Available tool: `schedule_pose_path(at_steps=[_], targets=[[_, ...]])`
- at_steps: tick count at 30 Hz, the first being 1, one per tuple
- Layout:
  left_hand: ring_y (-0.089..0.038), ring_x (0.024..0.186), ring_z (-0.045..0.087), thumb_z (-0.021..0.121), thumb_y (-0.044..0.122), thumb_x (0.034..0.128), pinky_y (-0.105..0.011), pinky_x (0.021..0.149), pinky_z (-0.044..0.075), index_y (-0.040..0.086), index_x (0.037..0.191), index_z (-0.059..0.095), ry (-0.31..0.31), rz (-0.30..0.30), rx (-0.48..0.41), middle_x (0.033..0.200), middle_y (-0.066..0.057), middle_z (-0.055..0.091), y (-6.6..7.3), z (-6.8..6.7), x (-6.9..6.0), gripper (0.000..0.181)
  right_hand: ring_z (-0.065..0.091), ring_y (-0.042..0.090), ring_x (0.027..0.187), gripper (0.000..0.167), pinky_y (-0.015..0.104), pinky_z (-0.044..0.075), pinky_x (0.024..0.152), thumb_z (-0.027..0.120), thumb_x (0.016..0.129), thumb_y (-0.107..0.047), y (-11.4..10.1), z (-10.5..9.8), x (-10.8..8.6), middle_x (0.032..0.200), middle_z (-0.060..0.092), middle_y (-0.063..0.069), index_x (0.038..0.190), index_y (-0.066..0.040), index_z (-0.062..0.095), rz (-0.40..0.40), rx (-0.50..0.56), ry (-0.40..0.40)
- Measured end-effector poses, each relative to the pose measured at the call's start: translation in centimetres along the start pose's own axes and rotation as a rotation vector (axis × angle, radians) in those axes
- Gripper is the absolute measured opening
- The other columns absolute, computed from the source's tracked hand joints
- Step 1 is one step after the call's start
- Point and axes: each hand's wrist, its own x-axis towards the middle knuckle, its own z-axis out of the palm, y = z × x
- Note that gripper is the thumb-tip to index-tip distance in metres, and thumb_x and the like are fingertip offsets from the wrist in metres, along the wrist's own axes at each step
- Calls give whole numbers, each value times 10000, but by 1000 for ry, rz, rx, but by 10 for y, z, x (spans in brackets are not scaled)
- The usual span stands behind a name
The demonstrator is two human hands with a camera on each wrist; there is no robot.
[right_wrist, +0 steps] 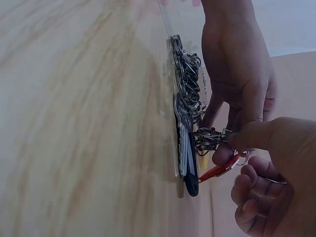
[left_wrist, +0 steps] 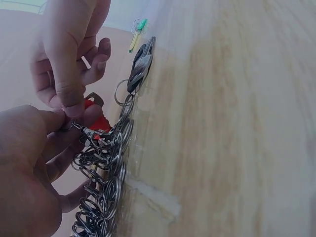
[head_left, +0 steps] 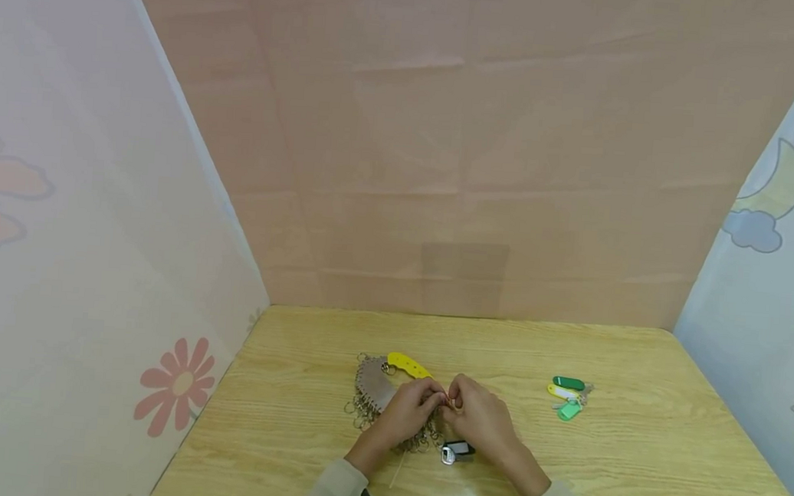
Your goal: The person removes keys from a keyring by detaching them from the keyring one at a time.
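A curved grey metal plate [head_left: 375, 385] with a yellow handle [head_left: 408, 364] lies on the table, many metal rings and clasps [left_wrist: 106, 182] hanging along its edge. Over its right end, my left hand [head_left: 408, 412] pinches a small metal clasp [right_wrist: 224, 134] between thumb and finger. My right hand [head_left: 485, 417] meets it there, thumb and forefinger pinching at the ring of a red key tag [right_wrist: 219, 169]. Fingertips partly hide where ring and clasp meet. Just below the hands, a black key tag [head_left: 459, 447] with a key rests on the table beside the rings.
Keys with a dark green tag [head_left: 569, 383], a yellow tag [head_left: 562, 392] and a light green tag [head_left: 569, 410] lie to the right on the wooden table [head_left: 631, 464]. A thin pale strip [head_left: 397, 471] sticks out below the rings. Printed cloth walls surround the table.
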Motion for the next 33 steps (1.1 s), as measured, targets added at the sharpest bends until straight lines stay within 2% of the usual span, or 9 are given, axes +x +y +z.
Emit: schedule_pose_path(at_steps=[5, 10, 15, 19, 26, 33], targets=[[22, 830, 642, 581, 224, 1116, -184, 735, 542, 100, 1135, 736, -1, -19, -18, 994, 19, 756, -1, 0, 0, 199, 471, 14, 626, 259, 226, 412, 551, 899, 845, -205, -3, 2, 0, 771, 556, -128, 808, -224, 644, -56, -51, 49], [25, 834, 647, 578, 244, 1119, -187, 735, 542, 104, 1150, 731, 1, -36, -26, 1001, 22, 766, -2, 0, 1, 210, 484, 17, 614, 254, 224, 420, 536, 901, 824, -181, -2, 5, 0, 762, 555, -138, 805, -219, 651, -93, -109, 99], [36, 829, 615, 565, 266, 1125, -192, 732, 527, 105, 1154, 739, -4, -43, 4, 1015, 22, 762, -3, -1, 2, 239, 457, 45, 571, 265, 236, 383, 489, 892, 825, -185, 0, 7, 1, 783, 548, -117, 833, -207, 627, -134, -177, 137], [33, 860, 597, 570, 277, 1121, -201, 763, 526, 113, 1133, 744, 1, -18, 46, 1025, 25, 748, -4, -1, 2, 240, 438, 57, 546, 260, 246, 362, 466, 890, 830, -203, 1, 8, 1, 780, 545, -104, 845, -200, 630, -146, -215, 156], [-5, 909, 570, 613, 257, 1103, -220, 801, 505, 132, 1117, 737, 9, 9, 92, 1058, 21, 726, -1, -3, 2, 177, 464, 65, 559, 251, 253, 383, 475, 877, 819, -170, 1, 7, 2, 765, 553, -105, 817, -198, 628, -150, -199, 160], [3, 906, 577, 633, 232, 1093, -219, 807, 505, 153, 1082, 739, 10, 20, 77, 1059, 37, 737, -2, -3, 2, 133, 468, 60, 573, 281, 253, 397, 492, 849, 831, -151, 1, 6, 1, 737, 555, -105, 763, -212, 583, -110, -149, 122]])
